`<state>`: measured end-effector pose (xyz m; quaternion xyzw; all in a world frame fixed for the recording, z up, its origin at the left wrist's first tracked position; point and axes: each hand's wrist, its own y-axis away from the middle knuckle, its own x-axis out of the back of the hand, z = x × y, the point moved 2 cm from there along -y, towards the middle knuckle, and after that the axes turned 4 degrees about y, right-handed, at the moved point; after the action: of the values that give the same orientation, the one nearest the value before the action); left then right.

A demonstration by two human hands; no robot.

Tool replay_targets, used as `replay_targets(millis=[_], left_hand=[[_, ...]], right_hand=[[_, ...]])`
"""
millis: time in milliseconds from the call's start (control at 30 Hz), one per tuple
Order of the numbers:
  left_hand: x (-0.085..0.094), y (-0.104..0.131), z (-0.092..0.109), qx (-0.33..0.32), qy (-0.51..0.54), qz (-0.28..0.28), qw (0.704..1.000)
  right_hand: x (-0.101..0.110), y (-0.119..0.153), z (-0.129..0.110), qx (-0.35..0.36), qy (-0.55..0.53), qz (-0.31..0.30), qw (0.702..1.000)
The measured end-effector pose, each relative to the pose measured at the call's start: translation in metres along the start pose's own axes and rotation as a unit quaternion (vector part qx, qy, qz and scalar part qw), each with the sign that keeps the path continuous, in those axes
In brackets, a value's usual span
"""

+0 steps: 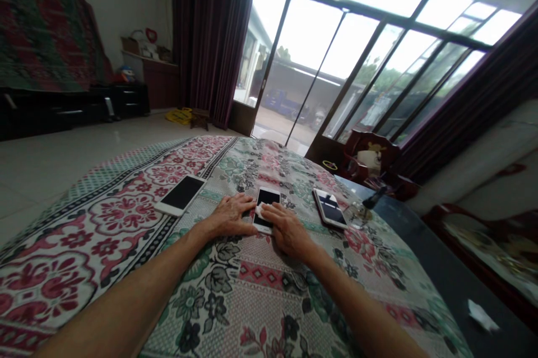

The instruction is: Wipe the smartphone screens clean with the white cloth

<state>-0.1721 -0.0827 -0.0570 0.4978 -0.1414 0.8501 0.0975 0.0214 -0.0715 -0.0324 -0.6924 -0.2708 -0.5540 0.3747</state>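
Note:
A white phone with a dark screen (269, 196) lies flat on the patterned tablecloth, between my two hands. My left hand (233, 215) rests at its left edge, fingers spread, thumb near the phone's lower corner. Over the phone's right side is my right hand (286, 227), its fingers pressed together on a small white cloth or tissue (259, 209) against the screen. Another white phone (183, 195) lies to the left of my left hand. To the right, a third phone (330, 208) sits on something dark, its screen reflecting light.
A clear glass object (357, 215) stands beyond the right-hand phone. A dark glossy table surface (424, 251) borders the cloth at right, with a crumpled white tissue (482, 315) on it. Carved wooden chairs (372, 150) stand behind, near glass doors.

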Motion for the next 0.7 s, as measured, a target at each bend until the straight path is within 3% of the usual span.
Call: replay_targets(millis=[133,233,700], left_hand=[[0.0,0.0,0.0,0.005,-0.003,-0.009,1.0],[0.001,0.001,0.001,0.0,-0.011,-0.02,1.0],[0.003,0.0,0.0,-0.006,-0.003,-0.022,1.0]], right_hand=[[0.004,0.016,-0.016,0.035,-0.021,-0.007,0.999],[0.005,0.015,-0.015,0.033,-0.025,-0.014,0.999],[-0.007,-0.061,0.048,-0.059,0.003,0.032,0.998]])
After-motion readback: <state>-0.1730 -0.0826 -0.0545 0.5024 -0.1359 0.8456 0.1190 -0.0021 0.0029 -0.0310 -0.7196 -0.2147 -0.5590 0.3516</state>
